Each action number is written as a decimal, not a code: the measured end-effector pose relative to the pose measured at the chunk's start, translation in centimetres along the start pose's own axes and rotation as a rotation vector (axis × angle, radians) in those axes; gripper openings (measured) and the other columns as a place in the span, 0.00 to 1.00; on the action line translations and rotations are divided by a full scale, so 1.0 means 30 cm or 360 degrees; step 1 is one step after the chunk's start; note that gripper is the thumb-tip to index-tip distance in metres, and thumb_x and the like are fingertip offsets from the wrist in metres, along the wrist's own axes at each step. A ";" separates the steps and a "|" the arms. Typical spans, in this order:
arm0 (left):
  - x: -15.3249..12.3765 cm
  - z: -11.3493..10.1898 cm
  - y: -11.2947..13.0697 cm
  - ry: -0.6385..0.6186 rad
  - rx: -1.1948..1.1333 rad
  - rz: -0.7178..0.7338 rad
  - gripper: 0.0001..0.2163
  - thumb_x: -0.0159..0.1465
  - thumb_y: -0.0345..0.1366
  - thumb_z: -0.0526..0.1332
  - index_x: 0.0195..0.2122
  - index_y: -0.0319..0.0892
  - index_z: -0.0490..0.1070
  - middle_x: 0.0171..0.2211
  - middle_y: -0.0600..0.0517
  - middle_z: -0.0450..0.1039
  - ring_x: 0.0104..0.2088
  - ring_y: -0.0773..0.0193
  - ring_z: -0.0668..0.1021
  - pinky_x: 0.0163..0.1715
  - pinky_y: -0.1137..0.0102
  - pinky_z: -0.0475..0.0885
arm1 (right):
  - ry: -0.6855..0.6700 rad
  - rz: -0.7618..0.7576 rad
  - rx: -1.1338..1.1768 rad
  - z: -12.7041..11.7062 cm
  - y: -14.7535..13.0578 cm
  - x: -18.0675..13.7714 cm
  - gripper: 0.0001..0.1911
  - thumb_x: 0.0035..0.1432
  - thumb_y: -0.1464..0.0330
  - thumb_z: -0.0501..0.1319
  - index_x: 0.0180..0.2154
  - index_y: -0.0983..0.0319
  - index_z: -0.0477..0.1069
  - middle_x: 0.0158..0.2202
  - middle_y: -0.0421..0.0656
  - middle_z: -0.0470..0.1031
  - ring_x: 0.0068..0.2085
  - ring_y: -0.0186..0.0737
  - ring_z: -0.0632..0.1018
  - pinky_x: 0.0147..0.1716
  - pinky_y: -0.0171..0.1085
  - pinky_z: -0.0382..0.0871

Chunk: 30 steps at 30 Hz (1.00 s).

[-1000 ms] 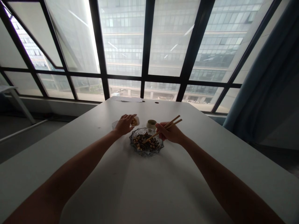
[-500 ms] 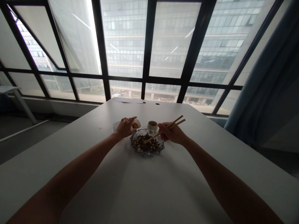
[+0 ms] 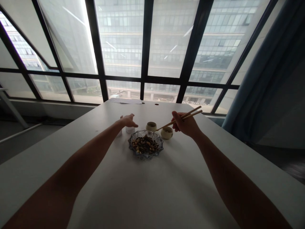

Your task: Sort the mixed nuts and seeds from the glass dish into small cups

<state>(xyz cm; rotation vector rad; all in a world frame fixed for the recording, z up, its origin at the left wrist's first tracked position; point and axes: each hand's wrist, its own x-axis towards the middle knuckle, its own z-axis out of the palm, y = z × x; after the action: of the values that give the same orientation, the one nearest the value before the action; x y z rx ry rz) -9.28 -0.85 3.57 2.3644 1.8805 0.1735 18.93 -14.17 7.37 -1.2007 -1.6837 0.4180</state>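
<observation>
My right hand [image 3: 184, 123] is closed around a pair of wooden chopsticks [image 3: 179, 119], which point down to the left. Their tips hover near two small cream cups, a rear cup [image 3: 151, 127] and a nearer cup [image 3: 167, 133]; whether they pinch anything is too small to tell. In front stands a scalloped glass bowl [image 3: 146, 156] holding a dark mix of dried pieces and nuts [image 3: 145, 144]. With thumb and fingers apart, my left hand [image 3: 128, 121] is over a small white container [image 3: 130, 130], partly hiding it. Another pale container [image 3: 119, 133] shows beneath my left wrist.
The white table [image 3: 143, 184] reaches toward a large black-framed window [image 3: 143, 57]. Paper sheets [image 3: 125, 101] lie at its far end, beside a cable hole [image 3: 156, 104]. A blue curtain [image 3: 252, 89] hangs at the right.
The chopsticks have come out of the glass bowl and moved up with my right hand, uncovering the nearer cream cup. My left hand has turned, and the white container beside it no longer tips toward me.
</observation>
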 end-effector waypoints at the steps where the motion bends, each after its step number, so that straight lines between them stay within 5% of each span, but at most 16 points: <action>1: 0.010 0.001 0.043 0.0046 -0.0025 0.0083 0.38 0.59 0.54 0.63 0.66 0.43 0.55 0.64 0.38 0.66 0.64 0.44 0.69 0.64 0.50 0.56 | 0.0058 -0.0012 -0.0070 -0.025 -0.004 0.003 0.37 0.53 0.34 0.55 0.24 0.63 0.71 0.15 0.43 0.72 0.14 0.33 0.73 0.12 0.30 0.65; 3: 0.025 0.023 0.149 0.0105 -0.0049 0.0261 0.34 0.63 0.55 0.58 0.66 0.45 0.55 0.67 0.42 0.62 0.66 0.49 0.66 0.66 0.55 0.53 | 0.0151 0.0012 -0.0208 -0.073 -0.010 0.007 0.36 0.55 0.36 0.55 0.25 0.63 0.71 0.16 0.44 0.73 0.15 0.33 0.74 0.13 0.29 0.66; 6: 0.042 0.086 0.320 0.0058 -0.0041 0.0662 0.37 0.61 0.58 0.59 0.66 0.42 0.56 0.66 0.39 0.63 0.67 0.45 0.64 0.67 0.49 0.47 | 0.0194 0.0083 -0.0340 -0.124 -0.013 0.010 0.34 0.57 0.38 0.56 0.25 0.63 0.71 0.16 0.45 0.73 0.15 0.34 0.74 0.13 0.30 0.67; 11: 0.074 0.177 0.491 -0.0097 0.0012 0.0819 0.48 0.53 0.57 0.67 0.69 0.42 0.48 0.61 0.37 0.69 0.65 0.42 0.66 0.67 0.44 0.43 | 0.0089 0.0042 -0.0365 -0.146 -0.004 0.010 0.33 0.59 0.39 0.55 0.24 0.63 0.70 0.16 0.45 0.73 0.15 0.35 0.75 0.13 0.31 0.68; 17: 0.070 0.191 0.514 0.0040 0.0015 0.1066 0.52 0.48 0.45 0.73 0.70 0.39 0.47 0.62 0.39 0.68 0.63 0.45 0.69 0.67 0.55 0.52 | -0.0053 -0.0009 -0.0346 -0.143 0.031 0.017 0.34 0.58 0.38 0.55 0.23 0.63 0.69 0.16 0.44 0.72 0.15 0.33 0.73 0.13 0.31 0.66; 23: 0.055 0.202 0.492 0.0156 -0.0022 0.1177 0.55 0.47 0.45 0.74 0.70 0.37 0.44 0.61 0.37 0.68 0.62 0.46 0.70 0.66 0.56 0.53 | -0.0195 -0.0068 -0.0340 -0.137 0.071 0.025 0.36 0.54 0.35 0.55 0.23 0.63 0.69 0.17 0.44 0.73 0.16 0.34 0.74 0.15 0.31 0.66; 30: 0.090 0.217 0.465 -0.0002 -0.0138 0.1003 0.53 0.52 0.49 0.70 0.71 0.37 0.40 0.59 0.39 0.72 0.63 0.49 0.70 0.68 0.53 0.45 | 0.0112 -0.0056 -0.0222 -0.139 0.036 0.015 0.39 0.53 0.33 0.52 0.22 0.63 0.70 0.14 0.43 0.69 0.14 0.32 0.69 0.13 0.31 0.61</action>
<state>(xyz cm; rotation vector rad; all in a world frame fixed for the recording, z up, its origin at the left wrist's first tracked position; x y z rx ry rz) 5.80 -1.45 -0.56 2.7993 1.0378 0.2949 23.04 -14.34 8.72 -1.2701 -1.6932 0.2370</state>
